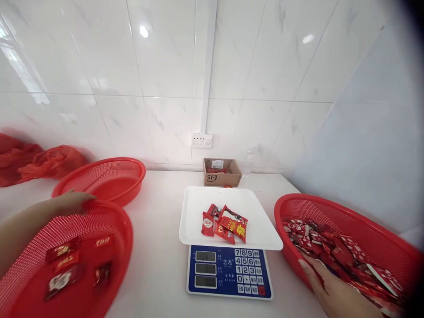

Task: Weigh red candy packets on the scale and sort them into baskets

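Note:
My left hand (74, 202) is closed over the far rim of a red plastic basket (127, 238) at the lower left. Several small red and dark packets (64, 265), slightly blurred, lie inside it. At the lower right my right hand (326, 282) grips the near rim of another red basket (338, 205), its fingers partly hidden. Many red and dark packets (331, 247) fill that basket. Between the two stands a blue digital scale (228, 271) with a white tray (195, 201); several red packets (225, 223) rest in the tray's middle.
A third red basket (132, 194) stands behind the left one, overlapped by it. Red mesh bags (49, 163) lie at the back left. Behind the scale is a small cardboard box (221, 179), with a clear plastic container (247, 162) beside it. A tiled wall (165, 123) borders the table.

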A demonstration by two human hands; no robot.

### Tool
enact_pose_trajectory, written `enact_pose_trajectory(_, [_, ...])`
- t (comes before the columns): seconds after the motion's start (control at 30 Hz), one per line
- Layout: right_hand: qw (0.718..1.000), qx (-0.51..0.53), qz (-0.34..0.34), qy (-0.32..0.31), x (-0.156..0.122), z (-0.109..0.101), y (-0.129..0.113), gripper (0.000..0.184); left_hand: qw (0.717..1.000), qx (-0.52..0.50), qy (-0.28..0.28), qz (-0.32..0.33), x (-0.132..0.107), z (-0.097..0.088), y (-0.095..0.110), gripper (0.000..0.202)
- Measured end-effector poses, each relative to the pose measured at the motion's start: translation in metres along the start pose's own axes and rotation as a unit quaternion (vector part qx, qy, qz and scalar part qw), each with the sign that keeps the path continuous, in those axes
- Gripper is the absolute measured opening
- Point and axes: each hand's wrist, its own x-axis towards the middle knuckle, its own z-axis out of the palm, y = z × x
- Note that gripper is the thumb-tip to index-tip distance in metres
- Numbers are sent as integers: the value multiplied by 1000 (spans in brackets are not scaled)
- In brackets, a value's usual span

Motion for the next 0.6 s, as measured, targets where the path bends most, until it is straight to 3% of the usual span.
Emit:
enact_pose_trajectory(0.13, [1000, 1, -1, 9, 0, 2, 1, 47, 987, 73, -102, 98, 8, -10, -19, 35])
enact_pose_trajectory(0.23, [1000, -1, -7, 7, -1, 1, 2, 49, 975, 167, -127, 75, 16, -21, -18, 43])
enact_pose_trajectory(0.33, [1000, -3, -19, 14, -2, 3, 3, 47, 982, 156, -102, 7, 15, -26, 10, 48])
enact_pose_trajectory(0.4, [1000, -5, -23, 20, -1, 4, 4, 46, 988, 95, -123, -22, 9, -22, 39, 49])
enact_pose_trajectory(0.5, [1000, -11, -19, 21, -1, 4, 4, 45, 982, 20, -189, 1, -6, -6, 81, 57])
enact_pose_trajectory(0.6, [999, -15, -23, 22, -1, 1, 2, 44, 980, -7, -196, 24, -28, 12, 106, 63])
